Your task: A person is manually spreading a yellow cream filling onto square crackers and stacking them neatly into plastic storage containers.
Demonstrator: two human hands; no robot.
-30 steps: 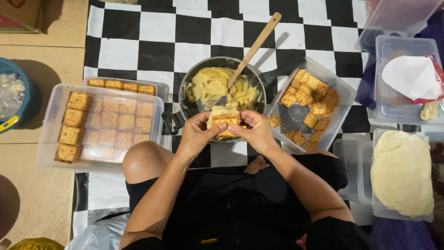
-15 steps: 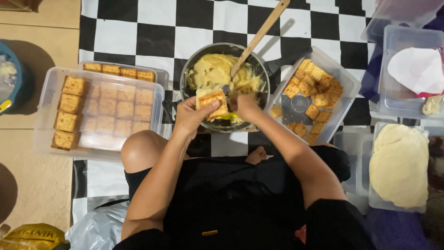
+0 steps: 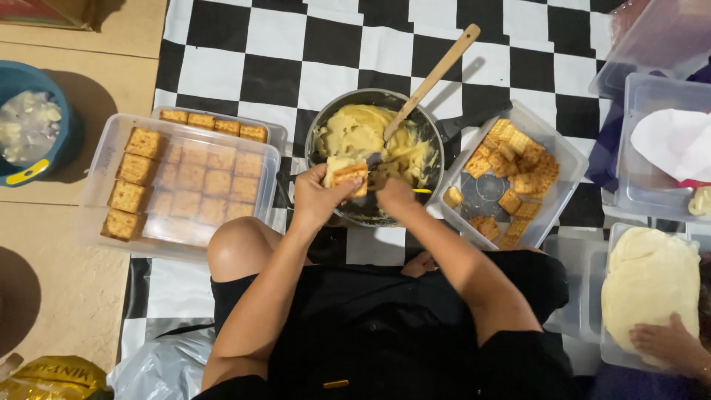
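Note:
My left hand (image 3: pixel 317 196) holds a square cracker (image 3: pixel 348 175) topped with pale yellow paste over the near rim of a dark pan (image 3: pixel 429 132). The pan holds a mound of yellow paste (image 3: pixel 361 131), and a wooden spoon (image 3: pixel 433 76) leans in it. My right hand (image 3: pixel 393 194) sits just right of the cracker and grips a thin utensil with a yellow handle (image 3: pixel 419 190) whose tip is at the paste. My bare knee (image 3: pixel 235 248) is below the left hand.
A clear tub (image 3: pixel 111 144) of filled crackers lies at left, a clear tub (image 3: pixel 566 159) of plain crackers at right. A blue bowl (image 3: pixel 33 122) sits far left. Lidded tubs (image 3: pixel 652 96) and pale dough (image 3: pixel 650 281) are at right, touched by another person's hand (image 3: pixel 666 342).
Both hands moved forward from over my lap to the pan's near rim, carrying the cracker. The right hand shifted off the cracker toward the paste.

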